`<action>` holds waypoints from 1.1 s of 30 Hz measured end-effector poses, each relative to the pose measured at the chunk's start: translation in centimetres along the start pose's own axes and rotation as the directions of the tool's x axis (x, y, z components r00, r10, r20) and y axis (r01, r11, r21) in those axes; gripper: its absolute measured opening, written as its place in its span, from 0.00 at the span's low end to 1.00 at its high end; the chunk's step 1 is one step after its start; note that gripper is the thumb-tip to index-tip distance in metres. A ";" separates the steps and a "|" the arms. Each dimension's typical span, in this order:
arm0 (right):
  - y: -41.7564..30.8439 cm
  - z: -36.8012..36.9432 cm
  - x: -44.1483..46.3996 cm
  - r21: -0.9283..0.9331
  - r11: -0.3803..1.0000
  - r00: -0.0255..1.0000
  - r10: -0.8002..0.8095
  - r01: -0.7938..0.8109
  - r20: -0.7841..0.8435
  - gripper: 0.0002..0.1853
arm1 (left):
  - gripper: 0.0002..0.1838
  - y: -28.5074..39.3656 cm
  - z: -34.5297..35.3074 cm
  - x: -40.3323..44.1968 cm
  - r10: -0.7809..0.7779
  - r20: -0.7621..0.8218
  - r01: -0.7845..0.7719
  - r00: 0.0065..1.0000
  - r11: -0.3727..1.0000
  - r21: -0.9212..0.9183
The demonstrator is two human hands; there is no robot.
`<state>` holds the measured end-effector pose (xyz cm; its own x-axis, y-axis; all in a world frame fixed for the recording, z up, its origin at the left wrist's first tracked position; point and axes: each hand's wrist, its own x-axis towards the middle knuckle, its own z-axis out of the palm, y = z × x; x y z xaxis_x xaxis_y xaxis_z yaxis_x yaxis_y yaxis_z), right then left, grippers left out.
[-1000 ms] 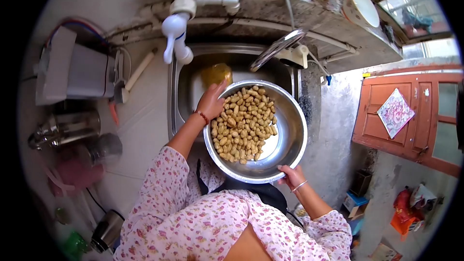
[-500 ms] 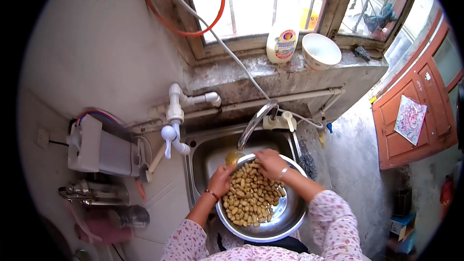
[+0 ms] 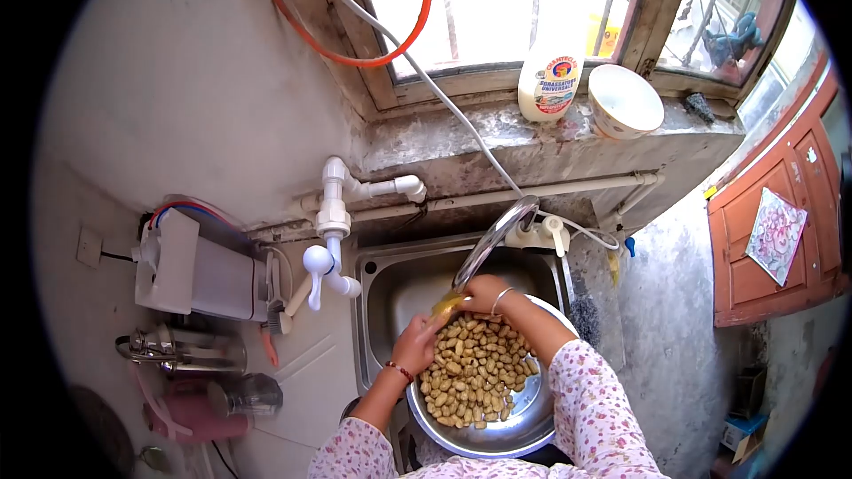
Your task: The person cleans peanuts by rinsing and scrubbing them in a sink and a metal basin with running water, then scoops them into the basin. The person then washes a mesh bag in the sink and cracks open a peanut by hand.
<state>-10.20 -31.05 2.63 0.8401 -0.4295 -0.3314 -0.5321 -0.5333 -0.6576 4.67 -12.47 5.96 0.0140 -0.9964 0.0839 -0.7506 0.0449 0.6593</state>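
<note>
A metal basin point(image 3: 534, 426) full of unshelled peanuts point(image 3: 475, 368) sits over the near part of the sink point(image 3: 390, 306). Above its far rim, a limp yellow translucent piece point(image 3: 447, 304) hangs at the end of the curved metal faucet point(image 3: 497, 239). My left hand point(image 3: 417, 343), closed, pinches this piece from the left side. From the right, my right hand point(image 3: 484, 294) has its fingers closed on it too, just under the spout. Whether the piece is a bag or a hose end I cannot tell.
On the ledge stand a spray bottle point(image 3: 550, 84) and a white bowl point(image 3: 626, 102). A white plastic tap point(image 3: 321, 262) juts out left of the sink. A metal kettle point(image 3: 182, 350) and a glass jar point(image 3: 248, 396) are on the left counter. A scouring pad point(image 3: 584, 319) lies right of the sink.
My right hand has left the basin's far rim and come to the yellow piece. My left hand has also risen onto it. The view has shifted, so everything sits slightly right and lower.
</note>
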 end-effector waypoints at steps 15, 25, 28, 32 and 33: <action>5.3 -1.7 -9.7 0.057 0.995 0.931 0.097 -0.082 -0.353 0.16 | 0.11 0.5 0.7 -0.2 -0.287 -0.312 0.323 0.906 0.944 0.069; 5.3 -1.6 -10.9 0.036 0.988 0.915 0.151 -0.148 -0.375 0.18 | 0.06 3.4 -1.4 -2.9 -0.297 -0.475 0.342 0.828 0.940 0.007; 8.1 -0.7 -10.6 0.085 0.991 0.894 -0.054 0.102 -0.445 0.17 | 0.07 5.0 -1.4 -5.8 -0.268 -0.438 0.308 0.858 0.951 0.022; 6.4 -2.3 -11.2 0.344 0.925 0.968 0.215 -0.159 -0.131 0.17 | 0.06 6.4 -0.9 -9.0 -0.272 -0.342 0.297 0.899 0.955 0.020; 6.4 -1.9 -11.4 0.284 0.948 0.965 0.197 -0.143 -0.171 0.17 | 0.06 6.7 -0.7 -9.4 -0.273 -0.307 0.298 0.912 0.954 0.035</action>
<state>-23.36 -30.94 3.51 0.6878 -0.6445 -0.3339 -0.5948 -0.2368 -0.7682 0.00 -2.76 10.09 0.4209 -0.8984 0.1258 -0.7350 -0.2564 0.6277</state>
